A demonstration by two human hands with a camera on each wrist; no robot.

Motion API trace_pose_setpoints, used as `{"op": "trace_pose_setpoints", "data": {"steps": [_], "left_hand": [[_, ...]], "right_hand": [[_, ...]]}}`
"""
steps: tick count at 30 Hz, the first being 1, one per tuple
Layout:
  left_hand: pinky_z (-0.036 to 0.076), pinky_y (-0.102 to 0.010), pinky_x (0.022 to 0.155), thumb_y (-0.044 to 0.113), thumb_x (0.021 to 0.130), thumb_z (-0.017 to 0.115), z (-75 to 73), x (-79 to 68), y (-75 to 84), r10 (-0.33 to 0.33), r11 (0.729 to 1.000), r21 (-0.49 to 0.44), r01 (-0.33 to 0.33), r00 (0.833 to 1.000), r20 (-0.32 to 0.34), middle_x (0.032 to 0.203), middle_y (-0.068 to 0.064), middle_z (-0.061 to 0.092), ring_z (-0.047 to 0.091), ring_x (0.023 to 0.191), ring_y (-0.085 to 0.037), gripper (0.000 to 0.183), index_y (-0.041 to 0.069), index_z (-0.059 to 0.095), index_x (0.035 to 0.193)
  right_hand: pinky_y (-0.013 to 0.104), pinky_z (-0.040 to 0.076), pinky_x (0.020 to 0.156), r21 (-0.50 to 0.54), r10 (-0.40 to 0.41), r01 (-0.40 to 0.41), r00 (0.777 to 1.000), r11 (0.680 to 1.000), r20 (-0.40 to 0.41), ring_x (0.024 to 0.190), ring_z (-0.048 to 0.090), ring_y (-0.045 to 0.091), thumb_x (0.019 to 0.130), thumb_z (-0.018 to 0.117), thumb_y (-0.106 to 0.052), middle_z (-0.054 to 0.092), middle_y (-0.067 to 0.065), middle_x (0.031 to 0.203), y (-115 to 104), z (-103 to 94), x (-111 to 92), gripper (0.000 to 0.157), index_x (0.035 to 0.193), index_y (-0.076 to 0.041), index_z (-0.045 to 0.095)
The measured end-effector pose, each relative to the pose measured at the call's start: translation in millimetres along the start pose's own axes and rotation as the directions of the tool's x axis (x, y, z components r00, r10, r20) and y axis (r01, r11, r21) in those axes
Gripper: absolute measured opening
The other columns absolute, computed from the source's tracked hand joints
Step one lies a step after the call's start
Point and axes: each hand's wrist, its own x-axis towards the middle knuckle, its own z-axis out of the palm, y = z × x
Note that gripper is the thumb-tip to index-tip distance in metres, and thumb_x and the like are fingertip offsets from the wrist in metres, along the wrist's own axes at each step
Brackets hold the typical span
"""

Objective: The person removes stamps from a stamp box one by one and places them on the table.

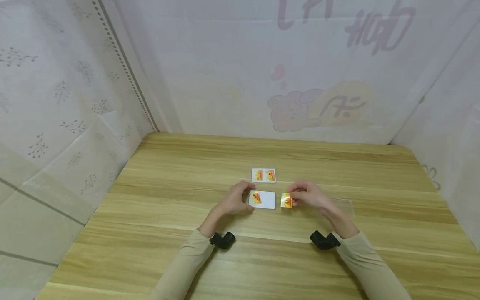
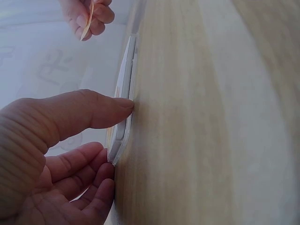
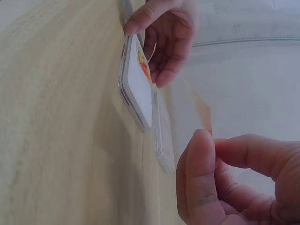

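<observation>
Wood-grain tabletop (image 1: pixel 180 175) carries two clear-edged white slabs around its middle, well apart from its left and right edges. The left hand (image 1: pixel 235 200) grips the nearer slab (image 1: pixel 268 201) by its left end, thumb and fingers partly covering the left corners; one orange-and-yellow picture (image 1: pixel 256 197) sits askew on its left half. The farther slab (image 1: pixel 264 175), nearer the tabletop's far edge, bears two orange pictures (image 1: pixel 258 175) side by side. Just right of the nearer slab, the right hand (image 1: pixel 307 193) pinches one thin picture piece (image 1: pixel 286 200). Farthest right lies one clear rectangular sheet (image 1: pixel 346 205), partly hidden by the right arm.
</observation>
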Motion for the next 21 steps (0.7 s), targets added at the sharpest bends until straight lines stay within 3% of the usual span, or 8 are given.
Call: {"op": "trace_pose_setpoints", "data": {"steps": [9,21], "left_hand": [[0.043,-0.041,0.096,-0.004,0.064,0.080,0.0,0.0,0.1,0.006,1.000,-0.015,-0.006,1.000,-0.007,0.116,-0.018,0.056,0.053,0.110,-0.030,0.060,-0.009,0.053,0.118],[0.043,-0.040,0.096,-0.004,0.064,0.080,0.2,0.4,0.1,0.002,1.000,-0.015,-0.002,1.000,-0.007,0.115,-0.017,0.056,0.053,0.109,-0.030,0.059,-0.008,0.054,0.117]], "right_hand": [[0.030,0.056,0.070,-0.049,0.020,-0.022,0.999,0.999,-0.043,0.071,0.059,0.014,0.091,0.056,-0.005,0.059,0.010,0.087,2.2,-11.4,-5.8,0.023,0.106,0.012,0.057],[0.029,0.056,0.071,-0.032,0.006,-0.007,1.000,0.999,-0.026,0.071,0.060,0.013,0.091,0.055,-0.004,0.058,0.008,0.085,5.7,-25.2,-11.2,0.023,0.106,0.014,0.055]]}}
